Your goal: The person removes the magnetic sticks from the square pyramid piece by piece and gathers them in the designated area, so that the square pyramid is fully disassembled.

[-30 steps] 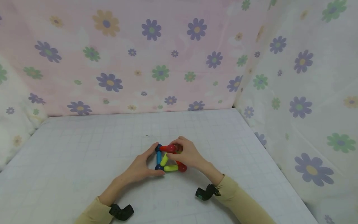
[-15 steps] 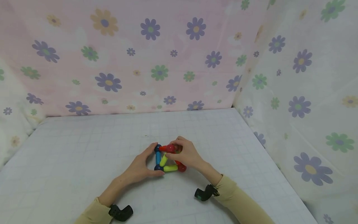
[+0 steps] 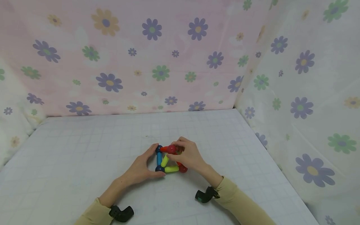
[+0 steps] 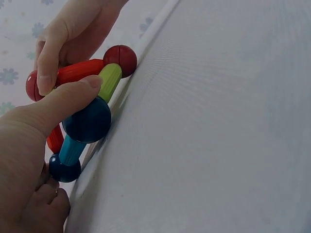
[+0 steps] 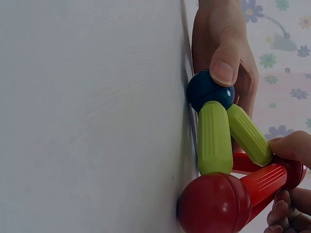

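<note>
A small frame of magnetic rods and balls stands on the table between both hands. My left hand (image 3: 137, 170) grips its left side, thumb on the near dark blue ball (image 3: 159, 168) and fingertips at the far dark blue ball (image 3: 158, 148). A blue rod (image 3: 159, 158) joins these two. Two yellow-green rods (image 5: 215, 138) run from the near blue ball, one low to a red ball (image 5: 214, 204), one slanting up. My right hand (image 3: 189, 154) pinches the raised red ball (image 3: 171, 149) at the top. Its fingers hide part of the frame's right side.
The white table (image 3: 84, 150) has a faint grid and a small dark mark (image 3: 147, 136) behind the frame. Flowered cloth (image 3: 168, 62) hangs behind and along the sides. Black wrist cameras (image 3: 121, 213) sit on both forearms.
</note>
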Motion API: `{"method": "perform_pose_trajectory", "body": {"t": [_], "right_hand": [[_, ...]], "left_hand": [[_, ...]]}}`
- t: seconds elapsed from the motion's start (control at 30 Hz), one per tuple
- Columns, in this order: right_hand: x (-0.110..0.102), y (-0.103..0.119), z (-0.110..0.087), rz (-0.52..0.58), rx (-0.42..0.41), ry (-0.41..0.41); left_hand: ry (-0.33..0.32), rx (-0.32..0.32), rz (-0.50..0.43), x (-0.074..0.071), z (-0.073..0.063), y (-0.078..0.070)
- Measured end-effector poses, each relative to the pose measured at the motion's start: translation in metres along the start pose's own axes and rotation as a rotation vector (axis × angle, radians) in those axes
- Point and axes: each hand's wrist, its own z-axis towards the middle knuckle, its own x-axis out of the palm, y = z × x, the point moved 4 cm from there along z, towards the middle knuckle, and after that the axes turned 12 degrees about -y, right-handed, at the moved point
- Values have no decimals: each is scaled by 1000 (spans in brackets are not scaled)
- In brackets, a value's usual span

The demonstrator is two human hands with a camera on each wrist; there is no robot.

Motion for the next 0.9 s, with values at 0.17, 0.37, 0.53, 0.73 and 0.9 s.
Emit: {"method": "perform_pose_trajectory", "body": {"t": [0.17, 0.37, 0.53, 0.73, 0.9], "right_hand": [[-1, 0, -1, -15, -33, -24], [1, -1, -2, -15, -48, -29], [2, -2, -2, 6, -30, -18], [2, -4, -2, 59, -7, 12], [0, -4, -1, 77, 15, 27]], "left_hand": [[1, 5, 9, 0, 0, 0], [1, 4, 19, 0, 0, -1], [4, 4, 26, 0, 0, -2], [6, 7, 23, 0, 0, -2], [3, 8, 31, 0, 0, -1]]}}
